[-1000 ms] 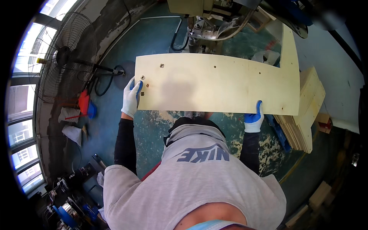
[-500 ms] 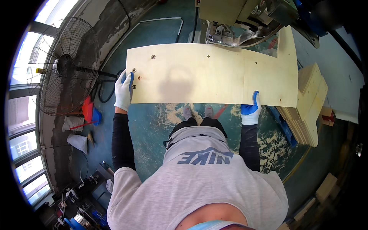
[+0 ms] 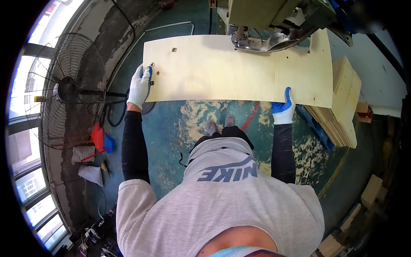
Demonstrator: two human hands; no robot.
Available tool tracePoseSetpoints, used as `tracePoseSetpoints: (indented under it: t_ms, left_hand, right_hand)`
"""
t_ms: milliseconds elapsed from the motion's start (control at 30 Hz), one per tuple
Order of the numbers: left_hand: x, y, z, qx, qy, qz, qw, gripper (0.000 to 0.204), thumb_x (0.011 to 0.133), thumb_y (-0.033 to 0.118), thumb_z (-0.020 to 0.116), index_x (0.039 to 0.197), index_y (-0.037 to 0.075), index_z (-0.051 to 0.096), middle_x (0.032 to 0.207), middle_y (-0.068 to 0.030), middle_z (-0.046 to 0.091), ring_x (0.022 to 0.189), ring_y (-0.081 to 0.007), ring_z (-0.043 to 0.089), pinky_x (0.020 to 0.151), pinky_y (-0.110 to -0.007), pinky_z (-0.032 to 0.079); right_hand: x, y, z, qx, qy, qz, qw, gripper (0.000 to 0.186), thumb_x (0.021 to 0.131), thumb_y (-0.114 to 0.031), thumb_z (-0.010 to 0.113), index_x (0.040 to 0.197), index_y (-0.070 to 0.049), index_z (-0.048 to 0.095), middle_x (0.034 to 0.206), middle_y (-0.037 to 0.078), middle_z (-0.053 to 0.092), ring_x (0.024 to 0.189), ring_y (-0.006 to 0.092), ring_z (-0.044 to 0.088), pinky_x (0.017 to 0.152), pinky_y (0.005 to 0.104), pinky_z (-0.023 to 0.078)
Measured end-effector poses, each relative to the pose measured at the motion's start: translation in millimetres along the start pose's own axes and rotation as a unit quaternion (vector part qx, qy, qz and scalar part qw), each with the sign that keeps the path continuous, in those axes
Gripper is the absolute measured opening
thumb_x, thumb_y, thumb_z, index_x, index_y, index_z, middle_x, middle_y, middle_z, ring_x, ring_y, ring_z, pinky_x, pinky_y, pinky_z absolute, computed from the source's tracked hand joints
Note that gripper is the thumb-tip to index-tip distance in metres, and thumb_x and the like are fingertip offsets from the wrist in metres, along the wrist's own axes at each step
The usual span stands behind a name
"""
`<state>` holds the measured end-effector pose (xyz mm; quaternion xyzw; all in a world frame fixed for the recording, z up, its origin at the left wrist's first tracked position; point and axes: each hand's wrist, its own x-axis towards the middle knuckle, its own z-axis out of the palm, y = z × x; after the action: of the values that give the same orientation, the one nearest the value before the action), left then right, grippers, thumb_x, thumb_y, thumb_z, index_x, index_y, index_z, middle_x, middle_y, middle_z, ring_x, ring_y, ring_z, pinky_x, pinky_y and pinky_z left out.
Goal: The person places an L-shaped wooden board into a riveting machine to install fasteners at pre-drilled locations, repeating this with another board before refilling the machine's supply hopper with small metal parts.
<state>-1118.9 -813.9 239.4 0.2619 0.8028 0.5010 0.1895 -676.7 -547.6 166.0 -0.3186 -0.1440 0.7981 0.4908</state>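
A long, pale plywood panel (image 3: 214, 73) lies level in front of me, its far edge slightly curved. Holes with metal inserts sit near its left end, and a cutout opens at its far right. My left hand (image 3: 139, 88), in a white and blue glove, grips the left end with the thumb on top. The right hand (image 3: 283, 109), gloved alike, holds the near edge toward the right, thumb up and the other fingers hidden beneath. The green machine's metal guard (image 3: 265, 43) overhangs the panel's far edge and hides part of it.
A stack of similar panels (image 3: 344, 100) stands at the right on a blue pallet (image 3: 314, 126). A large caged fan (image 3: 68, 90) is at the left, near a red dustpan (image 3: 97, 134) and bags. Sawdust (image 3: 199, 115) covers parts of the green floor. Wood pieces lie lower right.
Both hands have carried the panel away from me, so more of its far edge is under the machine's guard. Both grips look the same.
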Motion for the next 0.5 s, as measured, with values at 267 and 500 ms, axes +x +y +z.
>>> tracePoseSetpoints:
  t_ms: [267, 500]
  left_hand:
    - [24.8, -5.0, 8.4, 0.13, 0.02, 0.059, 0.99, 0.047, 0.105, 0.033, 0.052, 0.131, -0.005, 0.057, 0.117, -0.023, 0.069, 0.107, -0.0298, 0.067, 0.094, -0.036, 0.05]
    - [25.4, -3.0, 6.6, 0.086, -0.038, 0.004, 0.996, 0.046, 0.105, 0.035, 0.053, 0.131, -0.003, 0.059, 0.115, -0.0219, 0.07, 0.103, -0.0311, 0.068, 0.091, -0.037, 0.05]
  right_hand:
    - [-1.9, -9.8, 11.2, -0.012, 0.0, 0.0, 1.0, 0.034, 0.101, -0.022, 0.063, 0.128, -0.002, 0.06, 0.124, 0.009, 0.067, 0.114, 0.0228, 0.066, 0.096, 0.0377, 0.057]
    - [1.3, -1.3, 15.6, -0.028, 0.009, -0.02, 0.999, 0.034, 0.102, -0.024, 0.061, 0.128, -0.002, 0.06, 0.123, 0.011, 0.067, 0.11, 0.0258, 0.068, 0.092, 0.0419, 0.06]
